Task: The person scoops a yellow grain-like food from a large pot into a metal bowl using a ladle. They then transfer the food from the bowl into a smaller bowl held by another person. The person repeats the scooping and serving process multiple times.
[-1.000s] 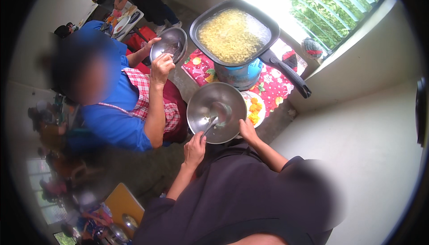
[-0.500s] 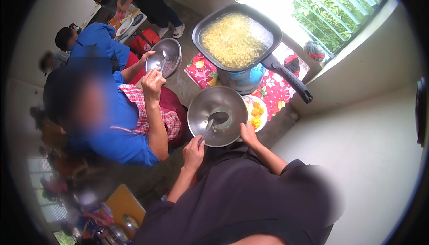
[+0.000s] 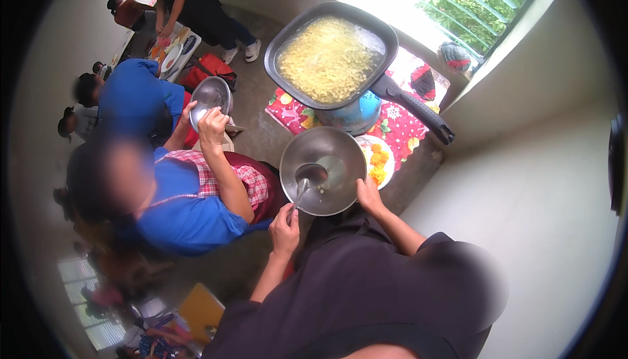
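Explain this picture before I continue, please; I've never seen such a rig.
No machine: a fisheye camera worn on a person's head looks down at their bare hands. The left hand holds a silvery metal ladle, its scoop inside a round silvery metal bowl; the right hand grips the bowl's rim. Beyond, a red patterned cloth bears a blue rounded base with a square black pan of yellow pieces over it. Left, a blue-shirted co-worker holds a smaller metal bowl.
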A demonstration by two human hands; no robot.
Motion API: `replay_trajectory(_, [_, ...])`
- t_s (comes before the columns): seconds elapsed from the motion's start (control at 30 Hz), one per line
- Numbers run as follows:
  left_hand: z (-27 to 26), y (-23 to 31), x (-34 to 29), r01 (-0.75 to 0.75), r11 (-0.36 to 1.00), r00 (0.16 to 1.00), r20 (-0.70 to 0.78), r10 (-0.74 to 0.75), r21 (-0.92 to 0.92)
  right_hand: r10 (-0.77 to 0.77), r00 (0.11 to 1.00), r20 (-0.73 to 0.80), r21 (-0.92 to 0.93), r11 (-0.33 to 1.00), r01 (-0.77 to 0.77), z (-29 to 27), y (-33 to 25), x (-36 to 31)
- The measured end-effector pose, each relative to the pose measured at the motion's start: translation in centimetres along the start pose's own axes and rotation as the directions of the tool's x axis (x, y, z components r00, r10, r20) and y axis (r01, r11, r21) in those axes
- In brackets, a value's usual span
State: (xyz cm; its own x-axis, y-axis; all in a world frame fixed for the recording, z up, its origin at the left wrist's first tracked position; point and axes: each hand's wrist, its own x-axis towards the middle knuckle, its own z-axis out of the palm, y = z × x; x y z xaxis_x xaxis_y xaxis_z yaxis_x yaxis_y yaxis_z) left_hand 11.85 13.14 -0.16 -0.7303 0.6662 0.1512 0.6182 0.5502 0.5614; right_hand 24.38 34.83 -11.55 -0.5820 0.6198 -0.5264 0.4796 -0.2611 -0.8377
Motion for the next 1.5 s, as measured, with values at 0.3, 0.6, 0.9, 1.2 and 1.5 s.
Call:
replay_trajectory(0.3, [-3.0,0.3,1.8,0.103,0.994,0.993,0.06,-0.101,-0.029,-0.029,0.998,-0.047,0.083,0.996,0.033,1.1,0.2,0.3])
replay_trajectory(0.6, [-11.5,7.4,12.2,-0.06,0.997,0.996,0.068,0.064,-0.053,-0.035,0.998,-0.045,0.11,0.993,0.039,0.8,0.5,0.9])
replay_trajectory(0.9, [-6.1,14.5,30.2,-0.433,0.87,0.898,0.197,0.394,0.234,-0.113,0.99,-0.086,0.096,0.988,0.121,1.0,1.5,1.3])
replay_trajectory(1.2, [-3.4,17.4,34.3,-0.375,0.856,0.902,0.351,0.25,0.355,-0.036,0.996,-0.077,0.165,0.985,0.048,0.4,1.3,0.6])
replay_trajectory(1.5, [-3.2,18.4,34.5,-0.396,0.839,0.882,0.409,0.234,0.373,-0.063,0.991,-0.121,0.158,0.984,0.082,0.2,1.9,0.7])
